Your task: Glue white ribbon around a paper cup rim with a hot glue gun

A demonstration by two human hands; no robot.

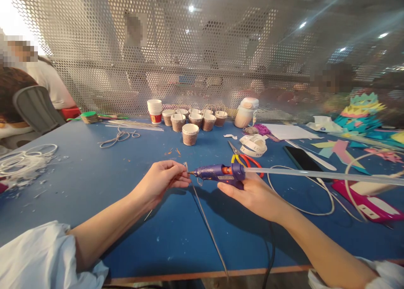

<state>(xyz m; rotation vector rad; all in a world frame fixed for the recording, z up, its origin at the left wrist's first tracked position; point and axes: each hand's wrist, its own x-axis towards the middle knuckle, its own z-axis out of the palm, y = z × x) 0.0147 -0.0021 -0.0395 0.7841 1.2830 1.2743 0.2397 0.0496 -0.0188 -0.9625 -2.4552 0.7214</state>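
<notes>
My right hand [252, 193] is wrapped round the handle of a purple hot glue gun [211, 172], its nozzle pointing left. A long translucent glue stick [293, 173] sticks out of its back. My left hand [167, 175] is closed, thumb and fingers pinching the end of a thin beige cord [205, 221] at the nozzle tip. From there the cord runs down to the front table edge. Whether the nozzle touches the cord is hard to tell. Just beyond the gun lie scissors [244, 158] with red and yellow handles.
Several cord-wrapped paper cups [190, 135] and a cup stack [154, 111] stand at the back. A ribbon roll [253, 145], phone [304, 161], pink power strip [369, 202] and white cable [299, 211] lie right. White cord [23, 160] is left; a perforated screen [195, 61] stands behind.
</notes>
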